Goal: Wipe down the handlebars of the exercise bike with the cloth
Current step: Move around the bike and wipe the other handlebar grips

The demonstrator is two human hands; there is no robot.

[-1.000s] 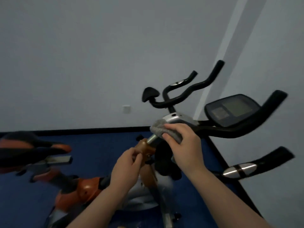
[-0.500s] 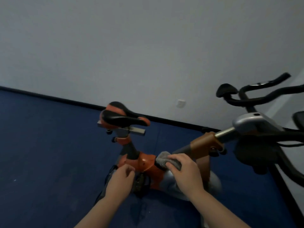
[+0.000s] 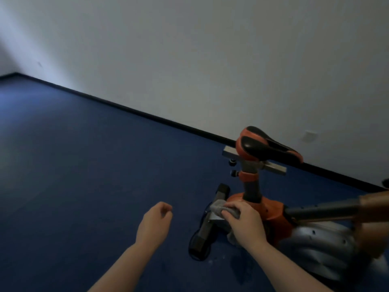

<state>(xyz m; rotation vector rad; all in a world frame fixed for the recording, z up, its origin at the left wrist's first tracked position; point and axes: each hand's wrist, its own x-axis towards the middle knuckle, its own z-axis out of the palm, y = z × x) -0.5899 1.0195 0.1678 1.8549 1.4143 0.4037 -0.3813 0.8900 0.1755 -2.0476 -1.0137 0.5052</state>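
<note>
An orange and silver exercise bike stands at the right, with a black and orange saddle on a post. Its handlebars are out of view past the right edge. My right hand is closed on a grey cloth, held in front of the orange frame below the seat post. My left hand hovers over the floor to the left of the bike, fingers loosely curled, holding nothing.
Dark blue floor spreads to the left and front. A white wall with a black skirting strip runs behind the bike, with a small white socket. The bike's black rear foot lies on the floor.
The view has swung left, so the handlebars and console have left the frame. My right hand with the cloth has come away from the handlebar stem to the lower frame. My left hand let go of the bike.
</note>
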